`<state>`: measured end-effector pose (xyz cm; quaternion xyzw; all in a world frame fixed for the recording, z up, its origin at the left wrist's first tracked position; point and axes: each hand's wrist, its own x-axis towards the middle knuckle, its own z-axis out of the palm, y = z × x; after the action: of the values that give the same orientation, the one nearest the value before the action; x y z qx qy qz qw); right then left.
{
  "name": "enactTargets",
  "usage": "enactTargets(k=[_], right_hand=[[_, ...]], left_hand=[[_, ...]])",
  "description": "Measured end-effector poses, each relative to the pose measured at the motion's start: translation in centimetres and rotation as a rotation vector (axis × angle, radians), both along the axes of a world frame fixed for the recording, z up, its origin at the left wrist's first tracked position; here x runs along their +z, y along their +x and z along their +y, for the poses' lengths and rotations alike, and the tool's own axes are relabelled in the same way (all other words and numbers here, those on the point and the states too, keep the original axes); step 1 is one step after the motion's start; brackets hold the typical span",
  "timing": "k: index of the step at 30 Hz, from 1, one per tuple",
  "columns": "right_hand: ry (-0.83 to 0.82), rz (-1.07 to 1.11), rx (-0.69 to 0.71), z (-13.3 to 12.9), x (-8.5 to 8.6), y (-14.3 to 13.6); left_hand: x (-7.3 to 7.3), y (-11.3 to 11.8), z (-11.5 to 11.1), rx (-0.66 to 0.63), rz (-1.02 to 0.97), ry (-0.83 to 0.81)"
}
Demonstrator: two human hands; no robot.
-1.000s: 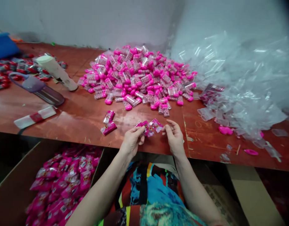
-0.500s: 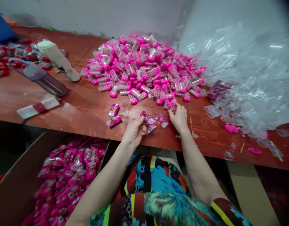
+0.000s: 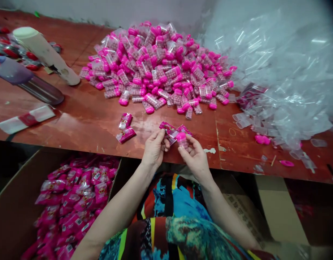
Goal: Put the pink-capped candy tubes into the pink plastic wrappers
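Note:
Between the fingers of my right hand (image 3: 195, 155) is a small clear candy bottle (image 3: 182, 140) with a pink cap and pale pink balls inside. My left hand (image 3: 155, 148) pinches a pink printed wrapper (image 3: 168, 130) at the table's front. Another pink wrapper (image 3: 184, 129) lies just behind the candy bottle, partly covered by it. Two more pink packets (image 3: 125, 135) rest on the table left of my left hand. Beyond both hands rises a big heap of pink-capped candy bottles (image 3: 161, 72).
Clear plastic pieces (image 3: 280, 90) are piled at the right. At the left stand out a pale tumbler (image 3: 44, 54), a purple-topped water bottle (image 3: 31, 79) and a white strip with a red band (image 3: 27, 119). Below the table edge, a cardboard box (image 3: 17, 180) holds many filled pink packets.
My right hand has come away from the heap's front edge with a candy bottle, moving left and nearer to my left hand. The left hand still pinches the wrapper. The view has shifted slightly.

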<state>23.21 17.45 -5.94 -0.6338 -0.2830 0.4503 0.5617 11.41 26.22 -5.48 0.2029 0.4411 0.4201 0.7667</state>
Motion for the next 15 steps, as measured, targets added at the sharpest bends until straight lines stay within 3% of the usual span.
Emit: enactTargets(k=[15], right_hand=[[0.042, -0.070, 0.085, -0.86, -0.95, -0.45]], left_hand=[[0.97, 0.01, -0.58, -0.087, -0.078, -0.071]])
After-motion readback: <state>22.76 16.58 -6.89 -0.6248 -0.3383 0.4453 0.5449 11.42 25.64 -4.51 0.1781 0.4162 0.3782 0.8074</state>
